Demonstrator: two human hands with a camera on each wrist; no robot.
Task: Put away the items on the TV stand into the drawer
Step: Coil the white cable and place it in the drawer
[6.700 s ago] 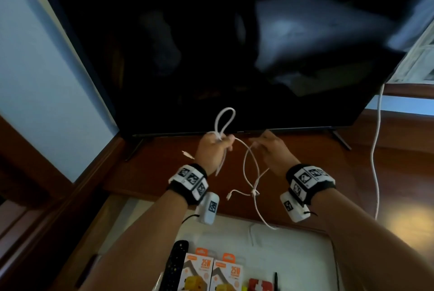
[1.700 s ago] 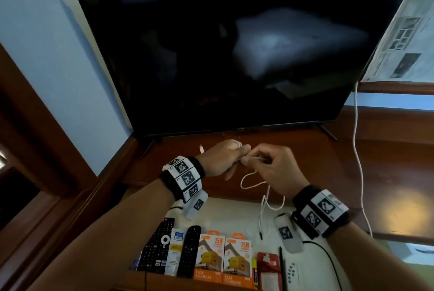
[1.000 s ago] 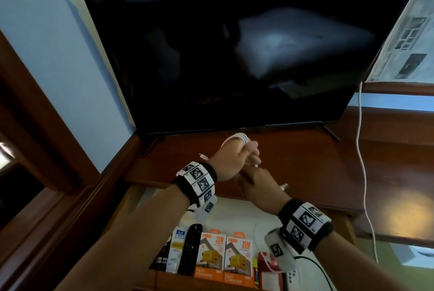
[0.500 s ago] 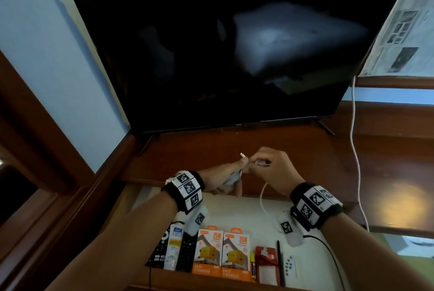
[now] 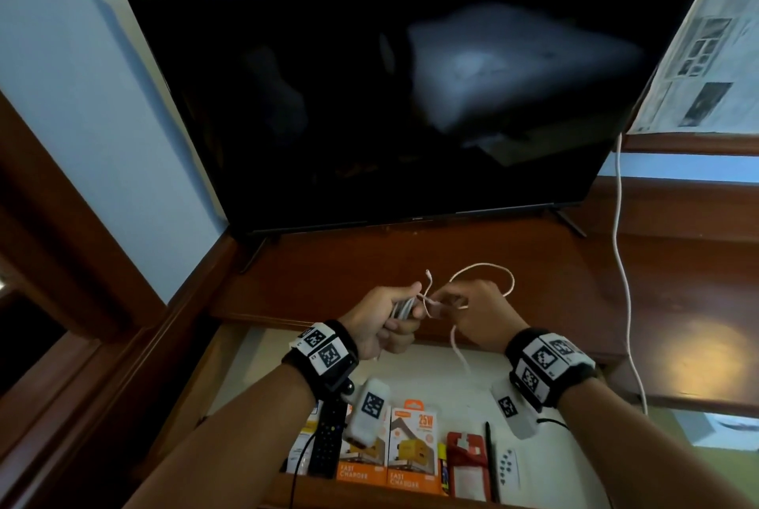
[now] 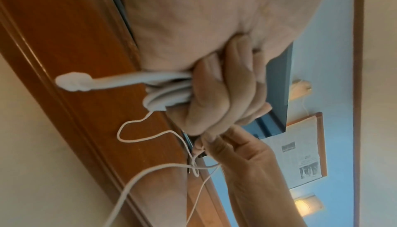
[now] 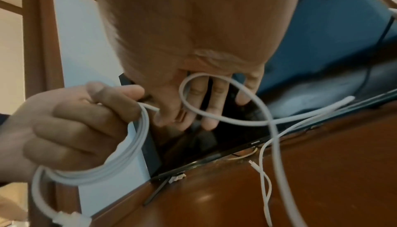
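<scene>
- The open drawer point(image 5: 263, 348) lay nearest, just under the hands, already holding two orange charger boxes point(image 5: 412, 447), a black remote point(image 5: 328, 443), a red pack point(image 5: 464, 455) and a small white remote point(image 5: 507, 465).
- Above its back edge, the left hand point(image 5: 382, 319) had its fingers point(image 7: 81, 122) curled round a bundle of white cable point(image 7: 137, 144), several coiled turns gathered in the fist, with a plug end hanging below.
- Beside it, the right hand point(image 5: 476, 315) pinched the loose run of the same cable at the fingertips point(image 6: 206, 141), touching the left hand's; a free loop stood up over its knuckles and a tail dropped toward the drawer.
- The cable looked light, limp and springy: it would likely keep no shape unaided, so coils could slip open if the fist relaxed. The best hold seemed to be across all the turns at once, with the loose end wrapped or tucked in, not by a plug.
- Behind the hands ran the wooden TV stand point(image 5: 369, 262), bare where it showed.
- Farthest stood the dark TV point(image 5: 390, 89), with another white cord point(image 5: 622, 262) hanging at its right, well apart.
</scene>
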